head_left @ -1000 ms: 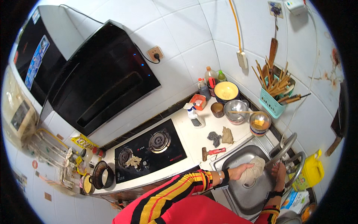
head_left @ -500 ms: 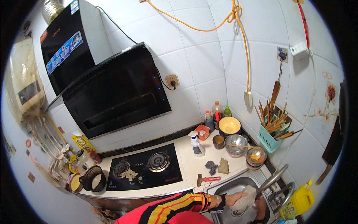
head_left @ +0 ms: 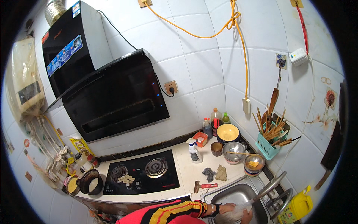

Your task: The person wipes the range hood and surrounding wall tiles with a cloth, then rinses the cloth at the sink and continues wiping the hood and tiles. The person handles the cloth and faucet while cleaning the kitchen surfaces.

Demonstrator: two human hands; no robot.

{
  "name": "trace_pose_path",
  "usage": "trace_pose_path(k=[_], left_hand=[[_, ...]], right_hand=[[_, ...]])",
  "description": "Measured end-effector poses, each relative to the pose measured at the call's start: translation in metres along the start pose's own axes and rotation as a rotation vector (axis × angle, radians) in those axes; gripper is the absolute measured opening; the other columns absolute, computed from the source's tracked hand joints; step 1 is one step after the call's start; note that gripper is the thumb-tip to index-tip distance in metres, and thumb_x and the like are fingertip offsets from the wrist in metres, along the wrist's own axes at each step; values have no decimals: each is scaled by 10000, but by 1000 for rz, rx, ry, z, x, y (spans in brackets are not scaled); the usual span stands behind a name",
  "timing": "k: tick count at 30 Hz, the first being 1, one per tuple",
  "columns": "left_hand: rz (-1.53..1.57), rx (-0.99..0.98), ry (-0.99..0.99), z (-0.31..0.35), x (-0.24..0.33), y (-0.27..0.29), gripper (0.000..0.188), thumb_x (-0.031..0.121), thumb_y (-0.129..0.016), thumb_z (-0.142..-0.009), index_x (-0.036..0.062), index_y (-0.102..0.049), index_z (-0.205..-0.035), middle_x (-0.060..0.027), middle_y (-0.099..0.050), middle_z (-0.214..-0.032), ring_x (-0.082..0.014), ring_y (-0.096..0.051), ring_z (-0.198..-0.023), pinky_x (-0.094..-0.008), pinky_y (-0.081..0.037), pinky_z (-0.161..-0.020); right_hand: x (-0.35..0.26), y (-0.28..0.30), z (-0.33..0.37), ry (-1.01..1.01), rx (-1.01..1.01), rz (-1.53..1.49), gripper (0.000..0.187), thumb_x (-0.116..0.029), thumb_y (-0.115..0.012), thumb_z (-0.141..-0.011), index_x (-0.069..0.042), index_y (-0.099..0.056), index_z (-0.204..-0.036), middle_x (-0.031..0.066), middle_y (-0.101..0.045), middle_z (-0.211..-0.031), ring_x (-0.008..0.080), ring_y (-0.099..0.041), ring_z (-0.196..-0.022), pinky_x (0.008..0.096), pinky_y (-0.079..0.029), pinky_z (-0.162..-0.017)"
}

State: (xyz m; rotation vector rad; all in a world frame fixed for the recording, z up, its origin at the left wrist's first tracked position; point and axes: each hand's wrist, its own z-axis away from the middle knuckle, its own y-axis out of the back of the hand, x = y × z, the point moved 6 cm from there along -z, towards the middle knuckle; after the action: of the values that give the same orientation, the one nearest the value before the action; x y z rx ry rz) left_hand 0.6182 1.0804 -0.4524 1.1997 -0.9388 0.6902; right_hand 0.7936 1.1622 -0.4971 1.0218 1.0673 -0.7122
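Note:
Over the steel sink (head_left: 244,190), my left hand (head_left: 226,208) and my right hand (head_left: 247,215) grip a pale, wet-looking cloth (head_left: 235,214) between them. The fingers of both are closed on it. The curved tap (head_left: 269,185) reaches over the basin just above my hands. A scraper with a red handle (head_left: 208,185) lies on the counter beside the sink's left rim. Behind it sit a dark scouring pad (head_left: 209,174) and a crumpled brown-grey rag (head_left: 221,173).
A white spray bottle (head_left: 194,151), metal bowls (head_left: 234,151) and a chopstick basket (head_left: 266,145) stand behind the sink. A yellow jug (head_left: 296,205) is at the right. Food scraps (head_left: 126,179) lie on the black gas hob (head_left: 141,171); a dark pot (head_left: 91,183) stands left.
My left hand has moved down and slightly left with the cloth. My right hand, lower in the basin before, is now up holding the cloth too. The view has tilted slightly.

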Motion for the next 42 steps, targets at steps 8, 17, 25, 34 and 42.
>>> trace_pose_path(k=[8,17,25,34,42], left_hand=[[231,212,-272,24,67,51,622,232,-684,-799,38,-473,-1352,-141,-539,-1314,-242,-482,-1239,-380,-339,-1096],[104,349,-175,15,65,24,539,275,-610,-868,7,-477,-1316,-193,-553,-1279,-327,-512,-1203,-440,-394,-1048],[1672,319,606,5,28,10,322,325,-441,-962,67,-597,-1073,-112,-656,-917,-270,-651,-903,-447,-532,-858],[1311,415,630,3,50,-6,285,189,-490,-967,34,-579,-1188,-114,-648,-1131,-274,-616,-1055,-434,-499,-948],[1460,439,676,11,64,6,386,230,-405,-987,15,-526,-1284,-160,-573,-1293,-318,-543,-1200,-487,-384,-1072]], right_hand=[[-142,-39,45,94,32,-369,259,-204,-658,-894,48,-659,-952,103,-667,-919,205,-609,-886,358,-480,-813],[-93,-31,-10,-221,138,259,306,-306,-589,-911,-28,-649,-1025,220,-688,-903,349,-662,-805,429,-502,-705],[-162,-63,65,275,4,188,415,-360,-622,-894,-116,-589,-1227,236,-656,-1001,426,-627,-879,435,-503,-772],[-19,-15,15,-192,141,-60,306,-340,-529,-955,-77,-597,-1097,167,-670,-945,310,-646,-882,389,-507,-785],[-33,-42,91,-769,-228,-808,801,-670,-413,-930,-117,-308,-1500,136,-410,-1466,287,-419,-1331,526,-370,-1038]])
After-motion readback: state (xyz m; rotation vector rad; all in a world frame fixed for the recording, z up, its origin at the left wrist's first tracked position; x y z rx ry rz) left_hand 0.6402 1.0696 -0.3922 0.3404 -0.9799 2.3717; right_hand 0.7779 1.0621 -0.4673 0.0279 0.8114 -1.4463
